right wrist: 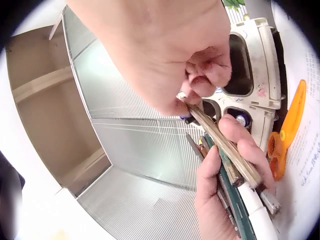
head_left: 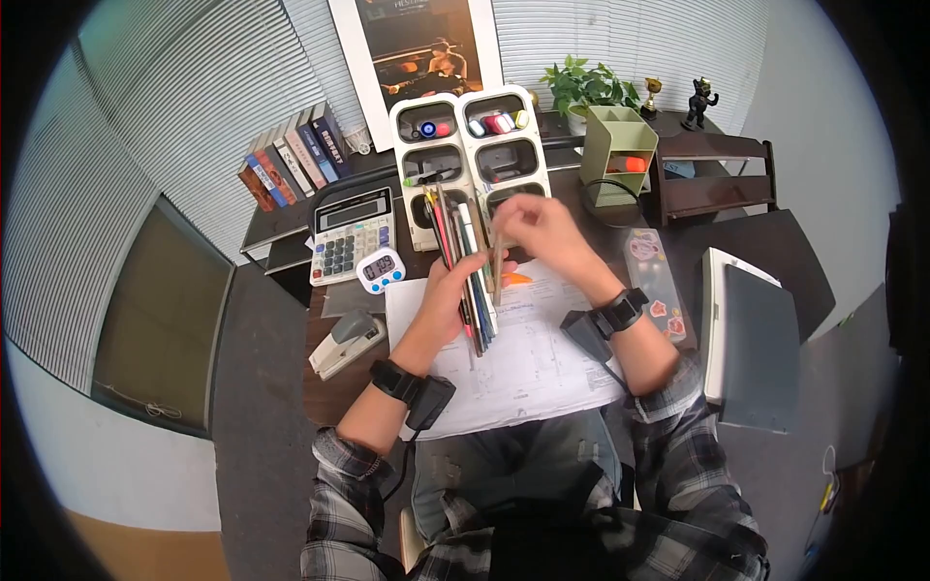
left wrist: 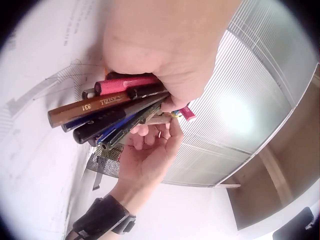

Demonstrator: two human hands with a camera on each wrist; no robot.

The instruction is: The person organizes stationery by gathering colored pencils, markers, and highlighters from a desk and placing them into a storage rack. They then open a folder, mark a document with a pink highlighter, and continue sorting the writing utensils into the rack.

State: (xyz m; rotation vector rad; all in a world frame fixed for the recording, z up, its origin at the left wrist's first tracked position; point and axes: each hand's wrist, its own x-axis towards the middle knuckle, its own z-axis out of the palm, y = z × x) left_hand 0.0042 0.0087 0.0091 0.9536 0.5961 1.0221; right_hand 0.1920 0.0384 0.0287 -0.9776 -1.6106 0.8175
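My left hand (head_left: 448,298) grips a thick bundle of pens and pencils (head_left: 484,324) over the printed sheets. Among them the left wrist view shows a pink pen (left wrist: 125,85), a brown pencil (left wrist: 82,110) and several dark ones. At the upper end of the bundle, my right hand (head_left: 554,235) pinches the tip of a slim brown pencil (right wrist: 226,144) between thumb and fingers. That pencil's lower part still lies against the left hand's fingers. Orange scissors (right wrist: 291,125) lie on the paper (head_left: 528,378) beside the bundle.
A white organizer (head_left: 467,160) with several compartments stands behind the hands, some holding markers. To the left are a calculator (head_left: 354,237), a timer (head_left: 381,270) and a stapler (head_left: 349,344). A green holder (head_left: 612,160), a clear sticker case (head_left: 651,281) and a dark folder (head_left: 760,339) are rightward.
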